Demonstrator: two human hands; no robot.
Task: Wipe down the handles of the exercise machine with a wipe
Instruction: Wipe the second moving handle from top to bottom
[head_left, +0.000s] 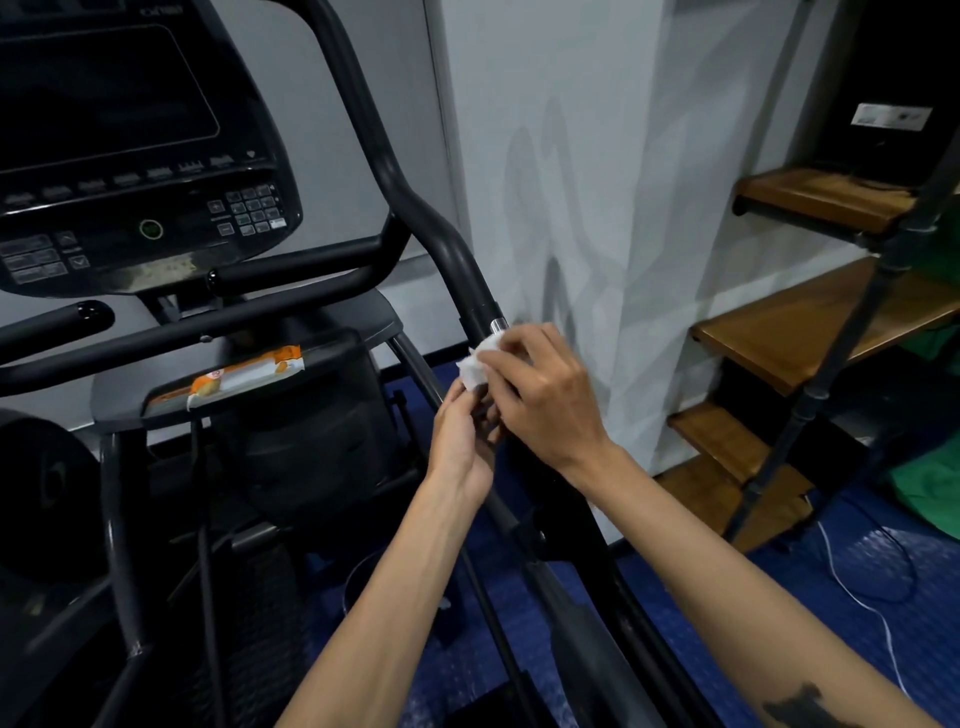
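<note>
A white wipe (477, 368) is pinched between the left hand (464, 439) and right hand (540, 387), just below the right handle (415, 208). Loosely bunched, it could be dropped or miss the grip.

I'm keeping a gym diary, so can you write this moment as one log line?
step: wiping handle | right hand: presses white wipe on moving handlebar | left hand: pinches wipe's lower edge | wipes packet: on console tray
</note>
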